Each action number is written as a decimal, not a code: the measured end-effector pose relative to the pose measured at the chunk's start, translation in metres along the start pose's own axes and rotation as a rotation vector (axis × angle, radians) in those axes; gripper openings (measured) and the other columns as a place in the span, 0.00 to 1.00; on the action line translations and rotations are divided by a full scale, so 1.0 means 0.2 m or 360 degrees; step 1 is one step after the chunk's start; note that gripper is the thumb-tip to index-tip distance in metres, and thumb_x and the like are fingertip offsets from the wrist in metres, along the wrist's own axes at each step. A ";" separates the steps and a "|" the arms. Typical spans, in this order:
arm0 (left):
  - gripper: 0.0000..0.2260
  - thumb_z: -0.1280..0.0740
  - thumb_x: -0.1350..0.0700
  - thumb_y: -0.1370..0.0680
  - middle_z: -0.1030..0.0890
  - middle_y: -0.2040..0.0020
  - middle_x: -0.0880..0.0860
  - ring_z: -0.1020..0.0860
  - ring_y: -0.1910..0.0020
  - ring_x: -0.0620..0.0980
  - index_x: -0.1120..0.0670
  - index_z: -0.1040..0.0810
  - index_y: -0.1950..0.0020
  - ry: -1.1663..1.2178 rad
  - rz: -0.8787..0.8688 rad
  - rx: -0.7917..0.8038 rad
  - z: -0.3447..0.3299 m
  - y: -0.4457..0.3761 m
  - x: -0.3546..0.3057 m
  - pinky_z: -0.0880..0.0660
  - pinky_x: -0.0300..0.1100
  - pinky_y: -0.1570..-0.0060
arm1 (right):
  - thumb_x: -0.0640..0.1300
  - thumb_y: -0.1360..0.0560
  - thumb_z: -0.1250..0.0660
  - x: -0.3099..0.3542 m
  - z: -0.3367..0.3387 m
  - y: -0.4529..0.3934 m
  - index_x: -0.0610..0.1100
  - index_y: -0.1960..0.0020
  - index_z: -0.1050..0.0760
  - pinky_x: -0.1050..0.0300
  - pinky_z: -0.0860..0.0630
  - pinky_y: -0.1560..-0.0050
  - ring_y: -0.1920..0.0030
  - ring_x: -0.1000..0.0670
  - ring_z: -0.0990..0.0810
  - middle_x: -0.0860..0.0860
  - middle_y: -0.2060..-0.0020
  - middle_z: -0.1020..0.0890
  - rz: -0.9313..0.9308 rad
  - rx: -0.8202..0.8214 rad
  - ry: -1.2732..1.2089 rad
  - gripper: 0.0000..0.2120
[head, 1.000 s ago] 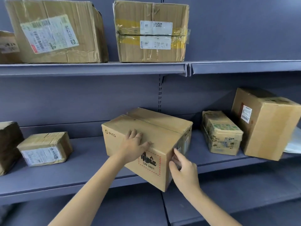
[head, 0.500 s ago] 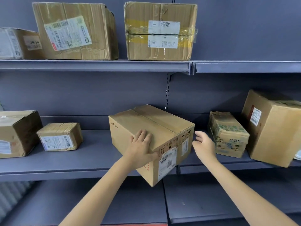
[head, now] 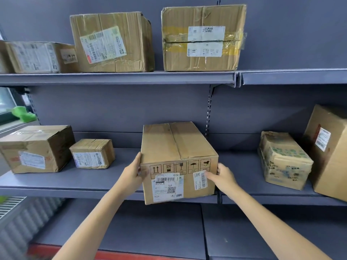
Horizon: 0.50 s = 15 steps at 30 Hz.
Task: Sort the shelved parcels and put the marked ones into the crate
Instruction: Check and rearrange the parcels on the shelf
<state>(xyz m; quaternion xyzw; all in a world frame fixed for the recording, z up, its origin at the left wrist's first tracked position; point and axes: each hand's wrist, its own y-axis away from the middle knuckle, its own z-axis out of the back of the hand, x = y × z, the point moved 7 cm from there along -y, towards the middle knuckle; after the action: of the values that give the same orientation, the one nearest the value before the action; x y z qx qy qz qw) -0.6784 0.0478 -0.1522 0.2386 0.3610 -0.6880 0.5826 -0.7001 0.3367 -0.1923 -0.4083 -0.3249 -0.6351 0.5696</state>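
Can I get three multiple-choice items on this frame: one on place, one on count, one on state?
1. Where does the held box sit?
A. top shelf
B. middle shelf, front edge
C. floor

2. How many parcels stand on the top shelf?
A. one
B. three
C. five

3. How do the hands meet the held box?
A. only the left touches it
B. neither touches it
C. one on each side

Key: 1 B, its front overhangs the middle shelf edge. 2 B, three cartons stand there. 3 C, the left hand is at its left side, the right hand at its right.
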 end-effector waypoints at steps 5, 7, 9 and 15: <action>0.13 0.40 0.61 0.21 0.23 0.41 0.49 0.26 0.39 0.52 0.49 0.33 0.37 0.0090 0.0204 0.0191 -0.13 0.05 0.15 0.29 0.43 0.43 | 0.44 0.27 0.31 0.00 -0.01 0.02 0.42 0.43 0.27 0.55 0.25 0.49 0.45 0.48 0.22 0.47 0.44 0.20 -0.0025 -0.0096 0.0027 0.14; 0.15 0.41 0.62 0.21 0.25 0.39 0.50 0.27 0.38 0.52 0.54 0.34 0.34 0.0081 0.0256 0.0201 -0.17 0.08 0.21 0.30 0.43 0.41 | 0.44 0.27 0.31 0.00 -0.02 0.05 0.43 0.43 0.27 0.57 0.25 0.52 0.48 0.50 0.22 0.48 0.45 0.20 -0.0028 -0.0111 -0.0013 0.13; 0.15 0.41 0.63 0.21 0.25 0.42 0.48 0.26 0.41 0.50 0.55 0.33 0.34 0.0136 0.0263 0.0102 -0.18 0.10 0.23 0.31 0.41 0.44 | 0.43 0.27 0.31 0.02 -0.02 0.08 0.43 0.44 0.26 0.61 0.27 0.57 0.50 0.51 0.23 0.48 0.46 0.20 -0.0006 -0.0145 -0.0020 0.12; 0.10 0.35 0.61 0.23 0.21 0.47 0.51 0.23 0.47 0.52 0.54 0.28 0.43 0.0359 0.0406 -0.0141 -0.05 0.12 0.32 0.26 0.45 0.49 | 0.43 0.28 0.30 0.08 -0.10 0.20 0.43 0.47 0.24 0.68 0.27 0.61 0.53 0.53 0.21 0.49 0.50 0.17 0.0141 -0.0145 0.0047 0.11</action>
<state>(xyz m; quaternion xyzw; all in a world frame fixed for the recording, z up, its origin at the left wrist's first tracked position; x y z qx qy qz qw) -0.6695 0.0131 -0.2116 0.3322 0.4208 -0.5609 0.6308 -0.6632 0.3063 -0.1898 -0.4384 -0.2690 -0.6292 0.5827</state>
